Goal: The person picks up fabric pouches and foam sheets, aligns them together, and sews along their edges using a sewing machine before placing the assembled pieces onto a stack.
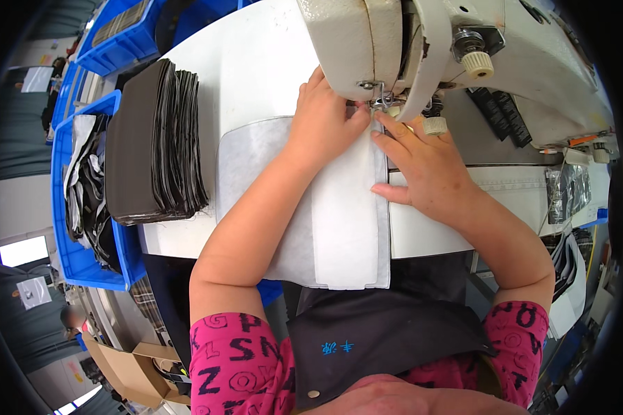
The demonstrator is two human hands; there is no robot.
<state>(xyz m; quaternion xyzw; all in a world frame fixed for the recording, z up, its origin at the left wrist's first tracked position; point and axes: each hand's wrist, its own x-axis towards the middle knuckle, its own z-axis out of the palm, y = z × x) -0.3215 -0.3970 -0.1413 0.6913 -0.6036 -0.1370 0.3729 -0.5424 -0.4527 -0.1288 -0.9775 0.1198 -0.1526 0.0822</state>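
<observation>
Beneath the head of a white sewing machine (353, 48) lies a pale grey fabric panel (256, 155) with a white strip (345, 221) along its right part. My left hand (329, 121) is at the panel's far end beside the presser foot, its fingertips partly hidden behind the machine head; thumb and index come close together there. My right hand (429, 166) rests on the panel's right edge with fingers spread, index and middle reaching toward the needle area, thumb on the cloth edge. The panel's near end hangs over the table's front edge.
A thick stack of dark fabric pieces (135, 138) stands left on the white table (256, 62). Beyond it, a blue bin (83, 266) holds fabric scraps. Black labels (498, 114) lie right of the needle. An open cardboard box (128, 373) sits lower left.
</observation>
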